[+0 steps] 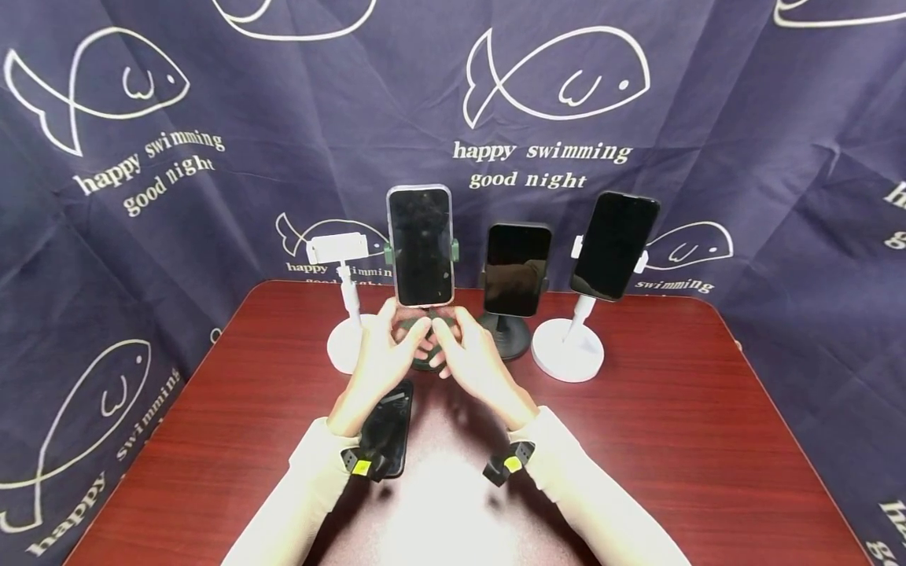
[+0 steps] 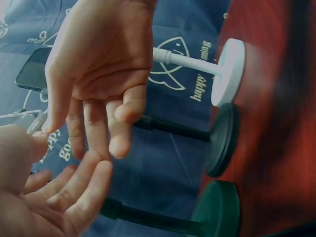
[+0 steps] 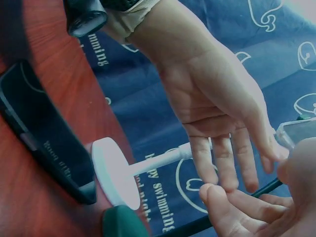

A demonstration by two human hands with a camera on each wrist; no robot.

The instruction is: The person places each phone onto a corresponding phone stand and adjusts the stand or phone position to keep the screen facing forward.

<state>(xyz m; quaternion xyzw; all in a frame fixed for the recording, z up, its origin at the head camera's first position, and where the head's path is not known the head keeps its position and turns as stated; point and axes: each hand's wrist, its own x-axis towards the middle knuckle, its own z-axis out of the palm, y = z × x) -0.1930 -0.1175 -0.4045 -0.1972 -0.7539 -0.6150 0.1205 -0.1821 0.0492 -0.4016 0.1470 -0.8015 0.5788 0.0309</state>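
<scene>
My left hand (image 1: 382, 358) and right hand (image 1: 477, 362) face each other just below an upright phone (image 1: 422, 248) in a clear case, clamped in a green phone stand (image 1: 455, 251). Their fingers are loosely bent, and the fingertips of the two hands nearly meet. Both hands are close to the phone's lower edge and partly hide the stand's base. In the left wrist view, the right palm (image 2: 111, 54) shows nothing held in it. The left palm (image 3: 212, 94), seen in the right wrist view, holds nothing either.
A white phone stand (image 1: 347, 346) with a bare clamp stands left. To the right are a black stand (image 1: 511, 342) and another white stand (image 1: 566, 354), each bearing a phone. A black phone (image 1: 392, 428) lies on the red table beneath my left wrist. A patterned curtain (image 1: 396, 110) hangs behind.
</scene>
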